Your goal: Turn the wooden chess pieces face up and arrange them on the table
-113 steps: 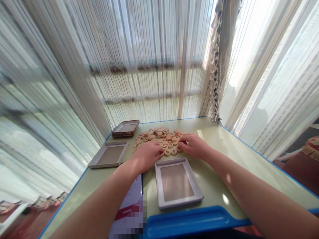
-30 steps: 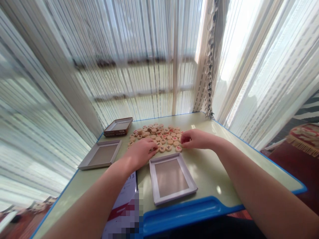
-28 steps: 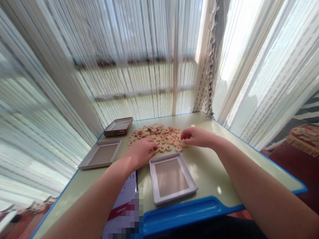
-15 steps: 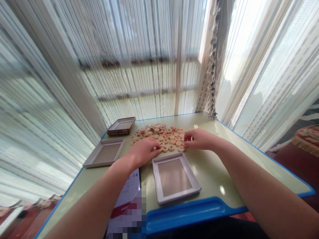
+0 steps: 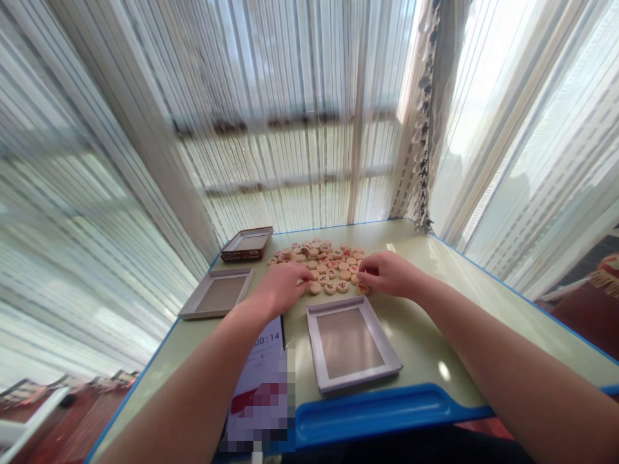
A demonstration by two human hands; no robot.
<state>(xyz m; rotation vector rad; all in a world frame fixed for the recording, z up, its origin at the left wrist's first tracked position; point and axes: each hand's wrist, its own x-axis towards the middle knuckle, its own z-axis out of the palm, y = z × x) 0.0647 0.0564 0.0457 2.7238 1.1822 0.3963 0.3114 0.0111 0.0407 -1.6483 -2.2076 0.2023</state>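
The phone (image 5: 265,357), lower left of centre, shows "00:14"; blocky pixels mask its bottom, and the left forearm (image 5: 193,383) covers part of it. Round pieces (image 5: 331,273) lie mid-frame, their red and black characters too small to read, like the print on the brown box (image 5: 240,256) left of centre. The left hand (image 5: 280,285) and right hand (image 5: 385,274) curve their fingers at opposite edges of the pieces; whether either pinches one, I cannot tell.
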